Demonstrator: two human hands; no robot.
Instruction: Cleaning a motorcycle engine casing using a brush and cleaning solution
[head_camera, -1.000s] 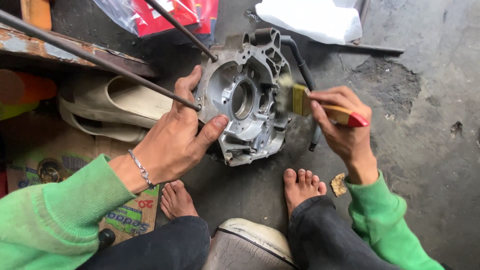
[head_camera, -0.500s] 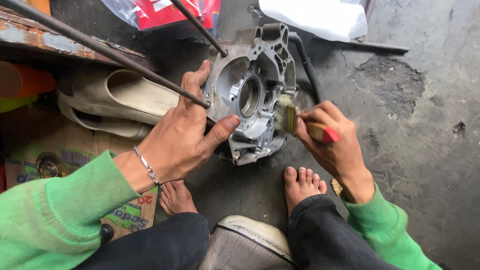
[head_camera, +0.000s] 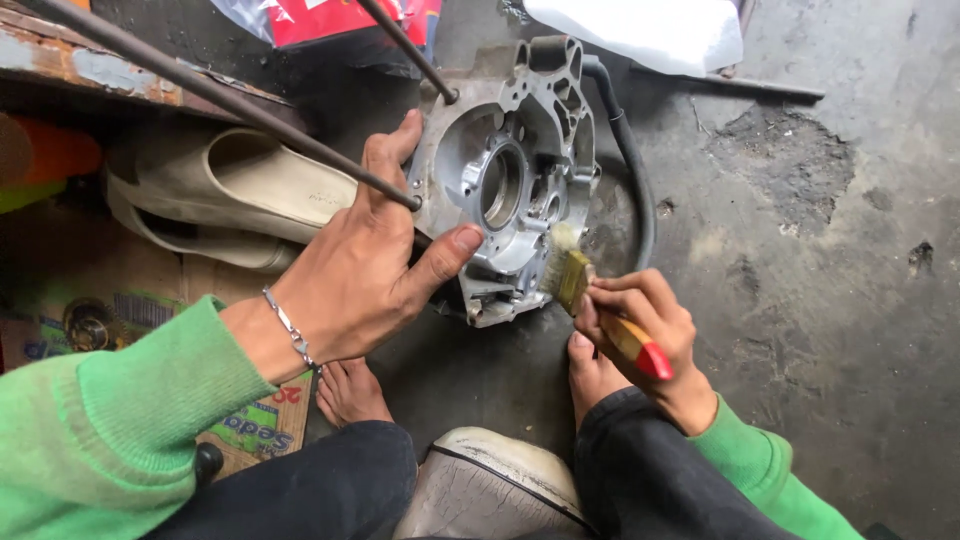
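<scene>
— Head camera: what's on the left?
— A beige rubber slipper (head_camera: 240, 190), then the left hand (head_camera: 365, 275), fingers clamped on the grey cast-metal engine casing (head_camera: 510, 170) standing tilted on the concrete floor (head_camera: 830, 300).
— And right?
— The right hand (head_camera: 640, 330), fingers pinched together around a yellow-handled, red-tipped paintbrush (head_camera: 590, 300), bristles touching the casing's lower edge.

floor (head_camera: 800, 250): rough grey concrete, oil-stained, pretty grimy
engine casing (head_camera: 510, 170): stands on the floor between the two hands
black hose (head_camera: 630, 170): curls along the floor just past the casing, above the right hand
beige slippers (head_camera: 220, 195): stacked just beyond the left hand
cardboard (head_camera: 120, 290): flattened under the left forearm
white cloth (head_camera: 650, 30): far side, well beyond the right hand
bare feet (head_camera: 350, 390): planted on the concrete below both hands
</scene>
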